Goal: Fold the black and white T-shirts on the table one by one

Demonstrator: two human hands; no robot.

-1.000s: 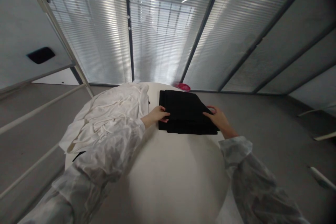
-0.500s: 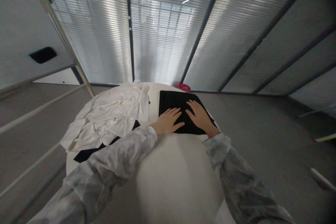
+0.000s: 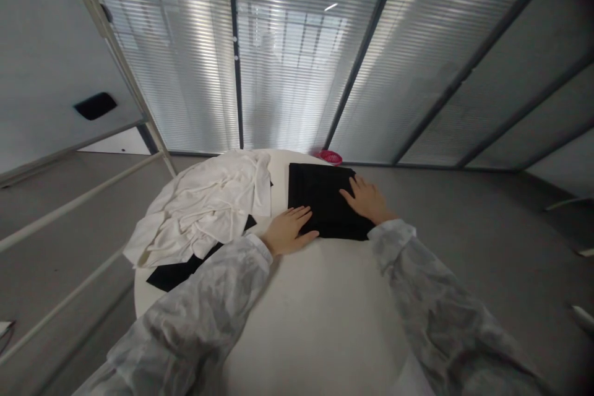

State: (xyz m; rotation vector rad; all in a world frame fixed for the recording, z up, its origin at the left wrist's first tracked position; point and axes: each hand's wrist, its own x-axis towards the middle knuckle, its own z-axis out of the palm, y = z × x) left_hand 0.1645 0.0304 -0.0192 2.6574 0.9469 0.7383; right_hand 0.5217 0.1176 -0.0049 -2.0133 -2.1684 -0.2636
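Note:
A folded black cloth (image 3: 320,195) lies flat on the round white table (image 3: 315,309), towards its far side. My left hand (image 3: 288,232) rests palm down with fingers stretched out on the cloth's near left corner. My right hand (image 3: 366,199) lies flat and open on the cloth's right part. Both arms are in pale crumpled sleeves.
A heap of white fabric (image 3: 204,207) covers the table's left side, with another black piece (image 3: 179,272) showing from under it. A small pink object (image 3: 329,156) sits on the floor beyond the table. Glass walls with blinds stand behind; a white rail frame runs on the left.
A second ago both hands gripped the cloth's side edges. They then laid it down and pressed flat on top; now they have slid apart, the left towards the near corner.

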